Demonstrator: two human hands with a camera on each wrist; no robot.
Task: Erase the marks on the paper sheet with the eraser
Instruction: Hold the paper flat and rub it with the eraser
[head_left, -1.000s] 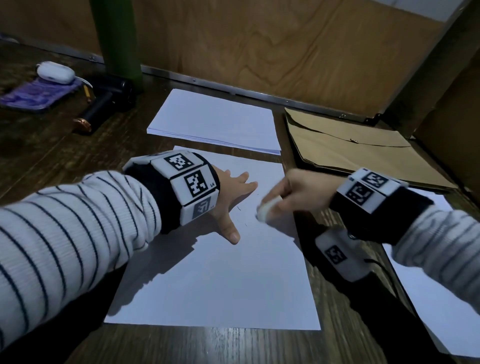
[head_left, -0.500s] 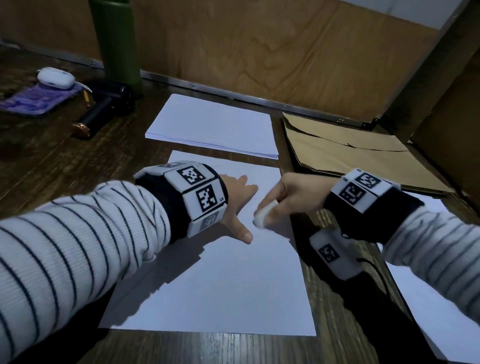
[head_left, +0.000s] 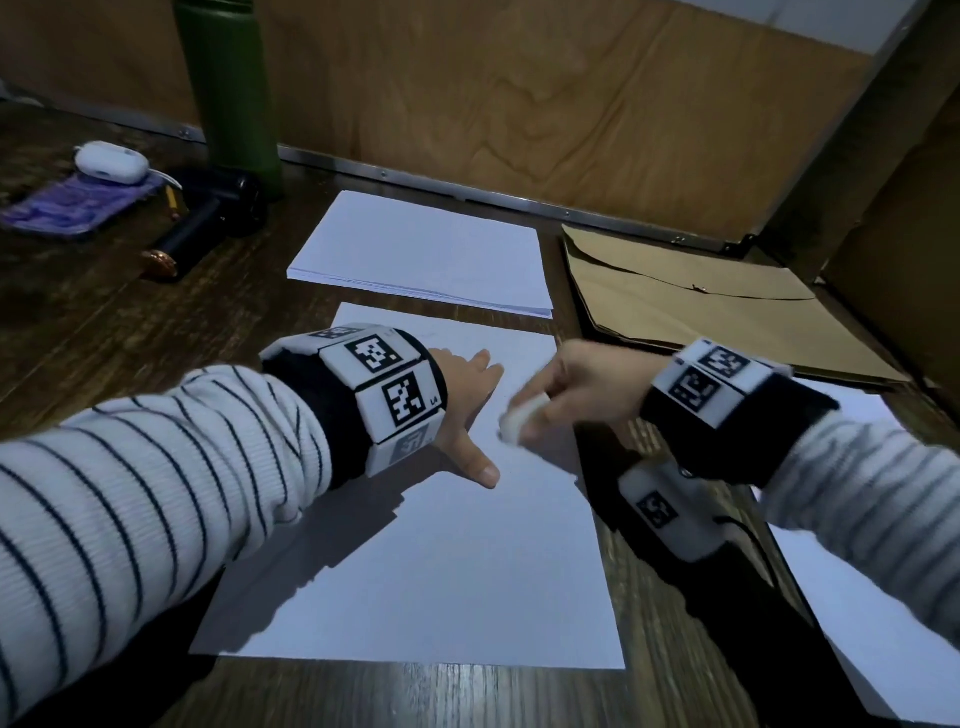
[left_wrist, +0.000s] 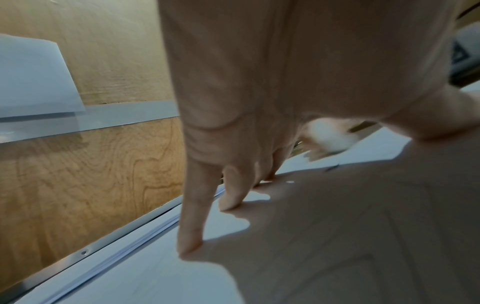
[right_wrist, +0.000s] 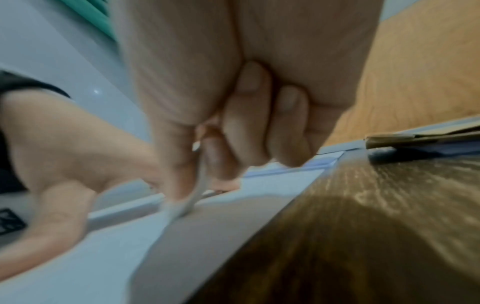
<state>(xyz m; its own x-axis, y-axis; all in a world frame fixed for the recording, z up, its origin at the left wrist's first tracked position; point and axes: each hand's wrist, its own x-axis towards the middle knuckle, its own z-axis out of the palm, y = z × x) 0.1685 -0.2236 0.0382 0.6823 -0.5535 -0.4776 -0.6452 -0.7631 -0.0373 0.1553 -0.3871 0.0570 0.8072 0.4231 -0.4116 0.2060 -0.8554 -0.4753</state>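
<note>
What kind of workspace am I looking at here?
Probably a desk or study nook: a dark wooden table against wood panelling, with a stack of white paper, a brown paper folder and a green bottle.

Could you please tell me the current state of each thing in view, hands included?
Left hand: fingers spread flat, pressing on the sheet.
Right hand: pinching the eraser, blurred.
Eraser: held, its tip down on the sheet.
Sheet: flat on the table, pinned by the left hand.
Paper stack: lying flat, untouched.
Folder: closed, flat.
Bottle: upright; top out of view.
</note>
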